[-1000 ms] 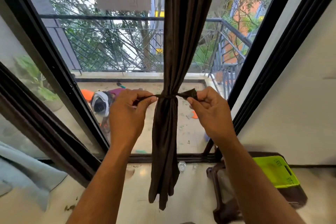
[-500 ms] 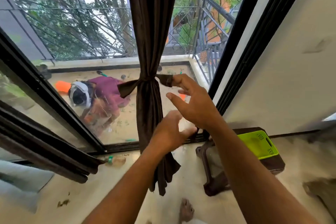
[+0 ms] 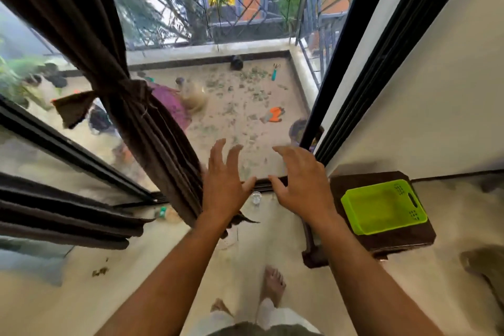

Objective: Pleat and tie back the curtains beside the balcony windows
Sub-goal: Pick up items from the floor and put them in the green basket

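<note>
Now, in the head view, both hands have let go of the tie band [image 3: 120,90], which stays knotted round the gathered curtain [image 3: 152,133] at left. Left hand [image 3: 223,185] and right hand [image 3: 302,185] hover empty, fingers spread. This curtain looks done.

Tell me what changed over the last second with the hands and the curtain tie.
Both hands let go of the tie, whose two ends they were pulling a second ago. The left hand and right hand have dropped below the knot, open and holding nothing, the left one in front of the curtain. The view swung right and down. The tie stays knotted round the gathered curtain; the green basket sits on its stool as before.
</note>
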